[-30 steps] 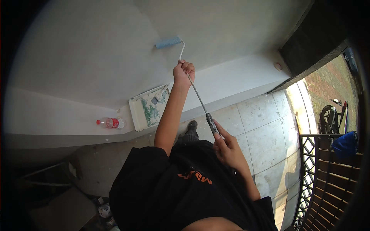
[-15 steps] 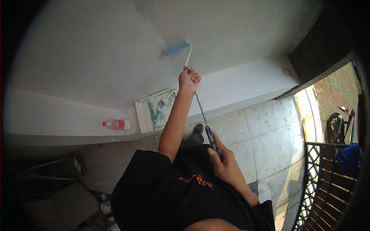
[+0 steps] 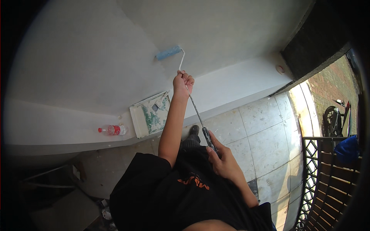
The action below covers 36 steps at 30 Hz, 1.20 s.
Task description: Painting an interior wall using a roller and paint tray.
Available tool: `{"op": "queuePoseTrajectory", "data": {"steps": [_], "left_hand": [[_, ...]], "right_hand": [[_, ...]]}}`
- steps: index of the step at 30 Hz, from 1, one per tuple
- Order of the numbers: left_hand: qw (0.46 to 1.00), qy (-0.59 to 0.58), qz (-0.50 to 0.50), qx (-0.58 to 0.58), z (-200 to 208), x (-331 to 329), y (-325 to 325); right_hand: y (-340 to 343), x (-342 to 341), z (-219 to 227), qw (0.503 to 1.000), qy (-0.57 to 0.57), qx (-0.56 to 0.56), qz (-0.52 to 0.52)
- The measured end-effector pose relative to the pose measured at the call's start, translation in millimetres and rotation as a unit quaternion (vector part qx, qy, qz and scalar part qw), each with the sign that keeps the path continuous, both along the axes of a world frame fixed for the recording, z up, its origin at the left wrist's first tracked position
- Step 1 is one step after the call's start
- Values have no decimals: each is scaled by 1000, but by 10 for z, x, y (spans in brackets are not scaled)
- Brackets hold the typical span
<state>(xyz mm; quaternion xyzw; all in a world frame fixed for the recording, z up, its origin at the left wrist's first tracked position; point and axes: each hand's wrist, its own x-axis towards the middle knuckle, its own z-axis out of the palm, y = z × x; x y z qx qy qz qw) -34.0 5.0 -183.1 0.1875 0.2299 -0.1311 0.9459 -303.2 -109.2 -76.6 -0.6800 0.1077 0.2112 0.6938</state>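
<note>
A paint roller with a blue sleeve (image 3: 168, 52) lies against the grey-white wall (image 3: 96, 57). My left hand (image 3: 183, 82) is closed round its thin, paint-smeared rod, just below the bent white neck. Lower down, my right hand (image 3: 223, 159) grips the dark, paint-spotted handle (image 3: 209, 139) at the rod's end, close in front of my black shirt. Beside my left forearm a white paint tray (image 3: 139, 121), streaked with green and white paint, rests on the ledge. Part of the tray's right side is hidden by my arm.
A clear bottle with a red cap and label (image 3: 112, 130) lies on the white ledge (image 3: 227, 81) left of the tray. A roll of tape (image 3: 280, 69) sits at the ledge's right end. A dark metal gate (image 3: 323, 173) stands right of the tiled floor (image 3: 254, 140).
The whole view has shifted slightly, with wall, tray and bottle displaced to the left. The roller sits a little lower in the picture, still at the wall. Both hands keep their grip.
</note>
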Motion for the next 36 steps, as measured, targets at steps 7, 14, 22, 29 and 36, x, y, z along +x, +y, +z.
{"op": "queuePoseTrajectory", "data": {"steps": [7,14,22,29,36], "left_hand": [[992,-21,-65,103,-366,-108,26],[942,-158,-44,293,326,-485,-19],[931,-92,11,353,52,-323,-32],[958,-110,6,266,-85,-94,-10],[951,-101,2,293,-165,-115,45]], "right_hand": [[96,-115,-694,995,-50,-81,-28],[-180,-482,-824,932,-184,-299,-89],[-123,-456,-401,973,-111,-153,-136],[130,-252,-620,929,-179,-287,-152],[241,-307,-880,932,-156,-291,-146]]}}
